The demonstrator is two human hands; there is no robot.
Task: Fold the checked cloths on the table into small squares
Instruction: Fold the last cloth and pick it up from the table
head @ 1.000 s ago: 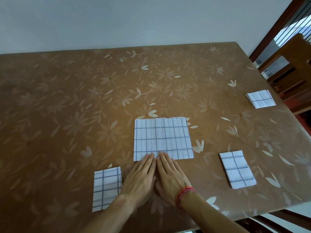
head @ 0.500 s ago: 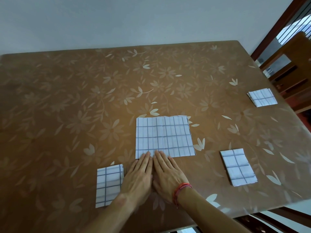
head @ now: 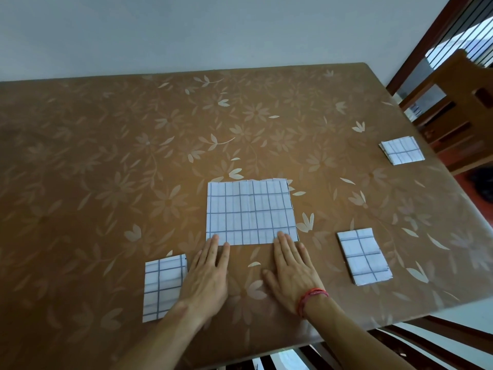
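Nearest, the left hand (head: 206, 273) and the right hand (head: 292, 273), which wore a red thread band (head: 310, 297) at the wrist, lay flat on the brown flowered table (head: 106, 156). Their fingers were straight and gripped nothing, and the tips rested on the near edge of the large checked cloth (head: 250, 212), one hand toward each near corner. A small folded cloth (head: 162, 287) lay just beside the left hand, another folded cloth (head: 364, 256) lay apart to the right of the right hand, and farther off a third folded cloth (head: 402, 150) sat by the table's right edge, near a wooden chair (head: 458, 108).
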